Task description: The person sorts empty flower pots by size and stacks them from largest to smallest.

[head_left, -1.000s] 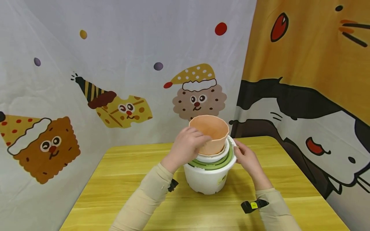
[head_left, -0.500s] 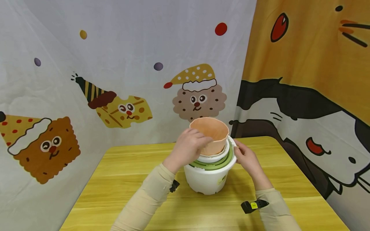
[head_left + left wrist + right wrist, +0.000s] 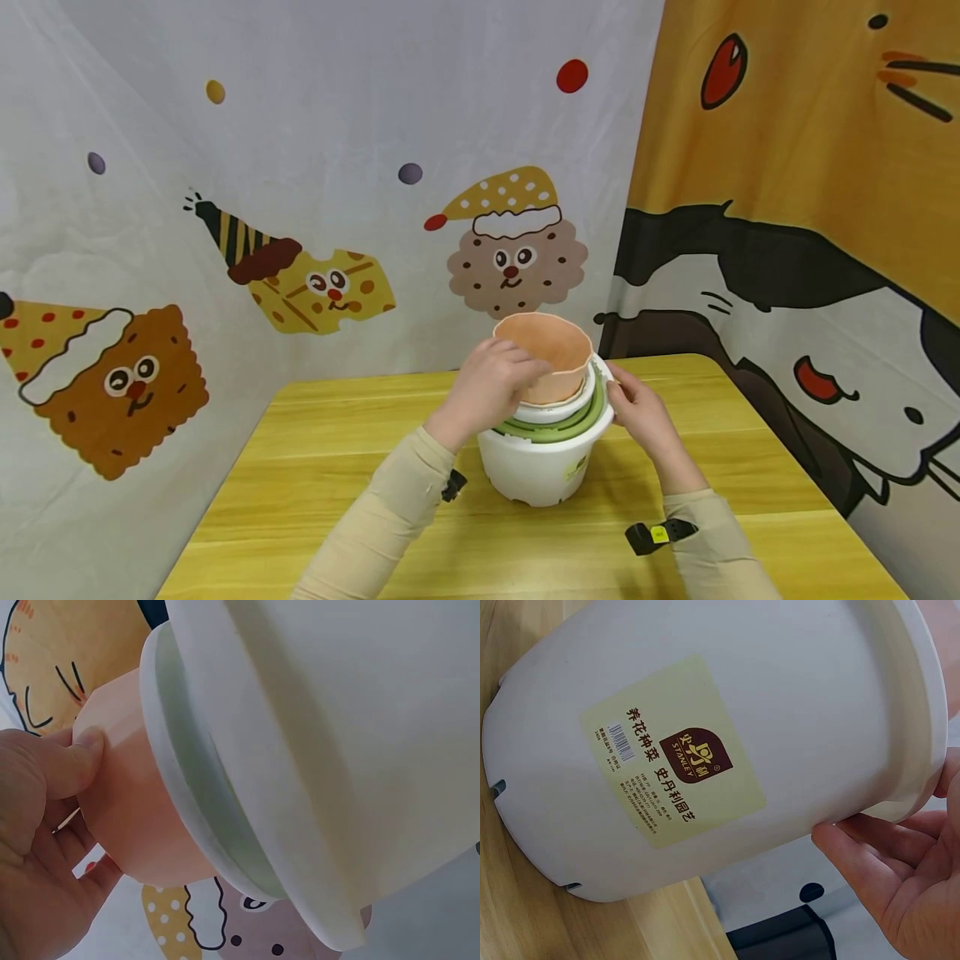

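An orange flower pot with a wavy rim sits partly inside a white pot, nested with a green pot in a large white flower pot. My left hand pinches the orange pot's rim; in the left wrist view its thumb presses the outer wall. At the right side of the large pot, my right hand grips the rim. The right wrist view shows the label on that pot's side, with my right fingers at the rim. How deep the orange pot sits is hidden.
The pots stand on a yellow wood-grain table. Behind it hangs a white cloth with cartoon prints, and an orange printed cloth hangs at the right.
The orange pot has sunk a little lower into the stack, and my left hand has moved down slightly with it. My right hand and the large white pot stay in place.
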`<state>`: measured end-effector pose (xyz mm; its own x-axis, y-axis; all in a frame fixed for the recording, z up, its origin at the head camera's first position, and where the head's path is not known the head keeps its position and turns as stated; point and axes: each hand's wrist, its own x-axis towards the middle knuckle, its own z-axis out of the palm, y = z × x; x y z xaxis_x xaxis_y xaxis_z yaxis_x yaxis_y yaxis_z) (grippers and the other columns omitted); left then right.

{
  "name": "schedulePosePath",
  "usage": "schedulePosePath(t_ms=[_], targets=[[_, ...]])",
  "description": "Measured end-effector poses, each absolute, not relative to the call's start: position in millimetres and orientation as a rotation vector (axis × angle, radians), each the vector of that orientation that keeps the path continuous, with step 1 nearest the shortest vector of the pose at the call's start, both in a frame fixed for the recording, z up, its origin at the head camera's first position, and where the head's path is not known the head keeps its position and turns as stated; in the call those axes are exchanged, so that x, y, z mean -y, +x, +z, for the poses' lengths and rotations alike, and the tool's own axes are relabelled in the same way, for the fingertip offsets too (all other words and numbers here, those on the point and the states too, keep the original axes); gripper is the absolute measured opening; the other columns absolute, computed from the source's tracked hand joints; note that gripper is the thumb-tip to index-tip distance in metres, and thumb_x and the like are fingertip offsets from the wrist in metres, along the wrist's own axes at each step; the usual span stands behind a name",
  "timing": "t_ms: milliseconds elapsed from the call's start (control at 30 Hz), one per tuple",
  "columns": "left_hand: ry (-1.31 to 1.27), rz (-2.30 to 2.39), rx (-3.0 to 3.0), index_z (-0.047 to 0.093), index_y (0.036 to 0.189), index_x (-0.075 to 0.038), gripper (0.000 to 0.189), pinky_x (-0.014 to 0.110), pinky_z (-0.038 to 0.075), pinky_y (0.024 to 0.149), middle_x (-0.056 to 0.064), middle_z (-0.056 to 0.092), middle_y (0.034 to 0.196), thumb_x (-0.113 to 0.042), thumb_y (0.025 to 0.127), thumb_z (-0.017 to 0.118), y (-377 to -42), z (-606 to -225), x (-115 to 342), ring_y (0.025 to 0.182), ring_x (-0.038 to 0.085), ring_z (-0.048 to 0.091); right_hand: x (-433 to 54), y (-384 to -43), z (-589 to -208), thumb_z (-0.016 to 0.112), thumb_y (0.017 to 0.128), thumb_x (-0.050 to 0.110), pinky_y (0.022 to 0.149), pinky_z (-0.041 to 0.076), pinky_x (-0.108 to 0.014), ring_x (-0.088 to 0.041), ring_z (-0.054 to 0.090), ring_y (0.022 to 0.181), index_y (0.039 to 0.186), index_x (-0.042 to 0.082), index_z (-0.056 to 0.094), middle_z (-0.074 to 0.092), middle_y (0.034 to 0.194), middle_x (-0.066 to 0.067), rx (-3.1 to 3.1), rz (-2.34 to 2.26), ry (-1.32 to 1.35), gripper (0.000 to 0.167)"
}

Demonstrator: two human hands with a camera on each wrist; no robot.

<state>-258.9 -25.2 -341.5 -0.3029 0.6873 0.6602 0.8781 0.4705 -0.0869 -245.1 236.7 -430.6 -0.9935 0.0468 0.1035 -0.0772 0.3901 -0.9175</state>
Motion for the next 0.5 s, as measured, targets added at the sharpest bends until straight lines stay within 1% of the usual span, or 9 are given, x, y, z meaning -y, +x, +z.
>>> schedulePosePath(t_ms=[133, 333, 500], targets=[[-1.298, -0.396, 2.087, 0.077, 0.104, -0.014, 0.043, 0.034, 0.048, 0.082, -0.003, 0.072, 0.090, 0.015, 0.074, 0.066, -260.3, -344.0, 26.6, 0.085, 0.018, 0.062, -238.0, -246.7, -432.2, 0.043, 0.105, 0.034, 0.078, 0.056, -0.027, -0.033, 0.057, 0.114, 0.154, 0.011, 0.037, 0.049, 0.143, -0.023, 2.533, 1.668, 0.014, 0.054], [-1.305, -0.427, 2.083, 0.077, 0.103, -0.015, 0.043, 0.035, 0.048, 0.085, -0.003, 0.073, 0.091, 0.016, 0.075, 0.066, -263.0, -347.5, 28.5, 0.086, 0.018, 0.062, -238.8, -246.7, -432.7, 0.043, 0.105, 0.034, 0.079, 0.056, -0.028, -0.033, 0.057, 0.115, 0.154, 0.010, 0.036, 0.048, 0.143, -0.023, 2.529, 1.668, 0.024, 0.054], [-1.314, -0.455, 2.079, 0.077, 0.101, -0.015, 0.046, 0.035, 0.049, 0.086, -0.003, 0.072, 0.089, 0.019, 0.073, 0.063, -262.9, -347.9, 29.9, 0.084, 0.017, 0.062, -238.3, -246.2, -432.6, 0.043, 0.105, 0.033, 0.079, 0.056, -0.027, -0.033, 0.056, 0.116, 0.153, 0.010, 0.037, 0.048, 0.143, -0.023, 2.530, 1.667, 0.028, 0.054]])
